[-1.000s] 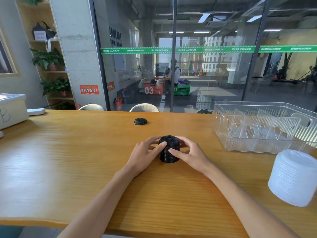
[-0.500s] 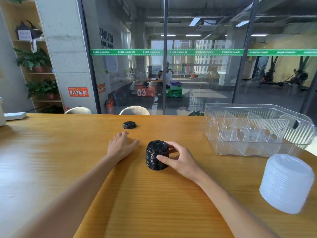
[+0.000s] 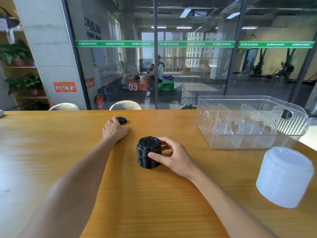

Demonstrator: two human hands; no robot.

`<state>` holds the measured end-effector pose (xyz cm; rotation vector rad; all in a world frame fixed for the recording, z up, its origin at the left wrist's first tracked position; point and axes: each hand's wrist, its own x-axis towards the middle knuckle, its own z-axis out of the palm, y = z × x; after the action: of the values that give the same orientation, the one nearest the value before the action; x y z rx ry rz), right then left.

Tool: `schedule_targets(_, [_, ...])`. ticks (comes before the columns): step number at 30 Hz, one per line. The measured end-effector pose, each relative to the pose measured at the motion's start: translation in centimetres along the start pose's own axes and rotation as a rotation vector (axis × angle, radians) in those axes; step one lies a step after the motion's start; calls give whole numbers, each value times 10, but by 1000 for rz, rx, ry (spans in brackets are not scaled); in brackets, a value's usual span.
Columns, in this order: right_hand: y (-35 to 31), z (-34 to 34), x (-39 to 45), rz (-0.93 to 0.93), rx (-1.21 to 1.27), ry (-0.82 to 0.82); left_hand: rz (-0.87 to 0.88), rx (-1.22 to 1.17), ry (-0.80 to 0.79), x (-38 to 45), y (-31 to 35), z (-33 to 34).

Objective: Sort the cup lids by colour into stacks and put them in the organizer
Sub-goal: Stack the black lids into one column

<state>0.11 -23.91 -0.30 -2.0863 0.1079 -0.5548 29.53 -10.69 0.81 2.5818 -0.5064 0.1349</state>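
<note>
right hand [image 3: 173, 158] curls round black lid stack [image 3: 149, 152] mid-table, steadying it | left hand [image 3: 115, 130] flat, fingers touching stray black lid [image 3: 122, 120] near far edge, apparently to fetch it | organizer [image 3: 253, 134] far-right corner

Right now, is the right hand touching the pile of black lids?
Touching. The head view shows the right hand with its thumb pressed on the front of the black lid stack and its fingers curled around the far side.

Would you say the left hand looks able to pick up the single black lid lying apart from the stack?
Probably yes: the left hand already reaches the loose black lid, its fingers at the lid's edge, and nothing on the table blocks it.
</note>
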Motion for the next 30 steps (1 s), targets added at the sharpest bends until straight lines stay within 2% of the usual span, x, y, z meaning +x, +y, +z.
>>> schedule_targets(8, [5,1,3,-37,-2,-6,72,131,-75,14,-1,-8])
schedule_targets(13, [5,2,4,-46,10,-23,97,182,-40,16,-1,-3])
schedule_targets(21, [3,1,2,-34,9,-30,198,41,68,8,-1,-5])
schedule_targets(25, [2,2,2,-41,15,-23,192,-54,102,2,0,-9])
schedule_targets(30, [3,1,2,-35,10,-28,251,-237,-33,4,-3,-10])
